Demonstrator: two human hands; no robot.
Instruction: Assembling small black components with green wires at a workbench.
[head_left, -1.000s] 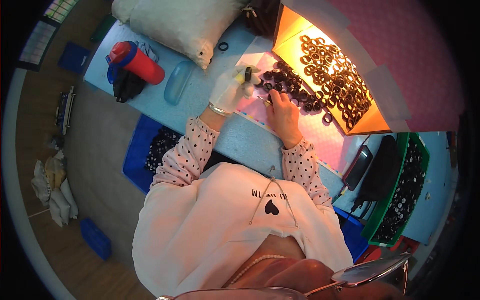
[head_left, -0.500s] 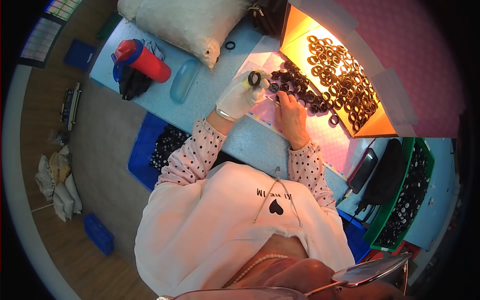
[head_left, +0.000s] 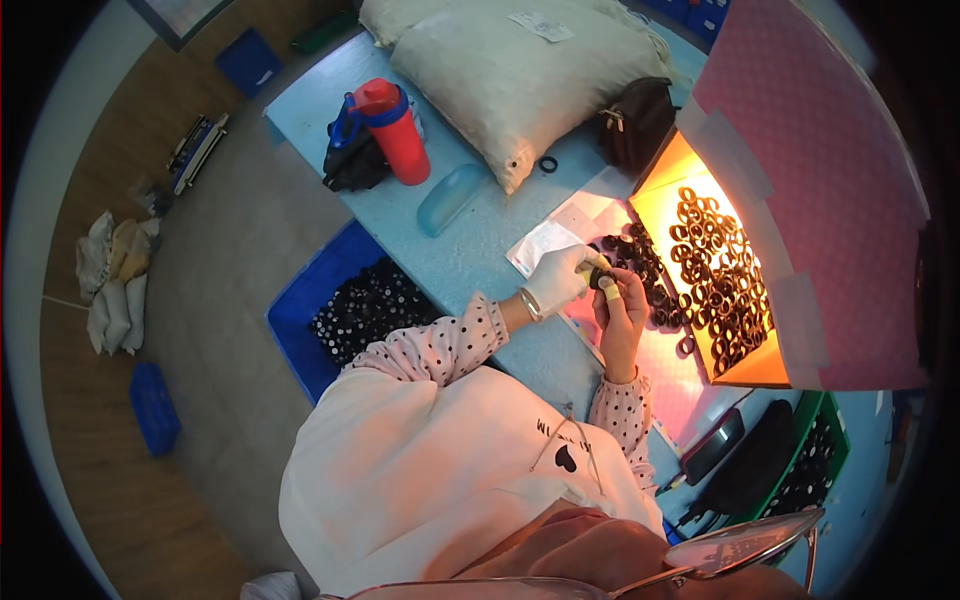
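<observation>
Pinches a small dark ring (head_left: 598,277) at the fingertips of both hands, with the white-gloved left hand (head_left: 556,284) and the bare right hand (head_left: 622,325) meeting nearly closed on it over the pink sheet (head_left: 655,365). Cannot tell how far along this one piece is, nor make out anything else in the right palm, with fingers covering so much.

Seems well short of the end, judging by the stock in reach: has plenty of black rings (head_left: 715,290) lying loose in the lit box (head_left: 765,372), plus a dark pile (head_left: 640,262) on the sheet, just beside the hands. Has a lone ring (head_left: 548,164) on the blue surface (head_left: 480,260) near the sack (head_left: 520,80), well apart from the others. Has many dark round pieces (head_left: 370,315) in the blue bin (head_left: 295,320) to the left, and more in the green tray (head_left: 836,472) to the right. Cannot tell finished pieces from unfinished ones.
</observation>
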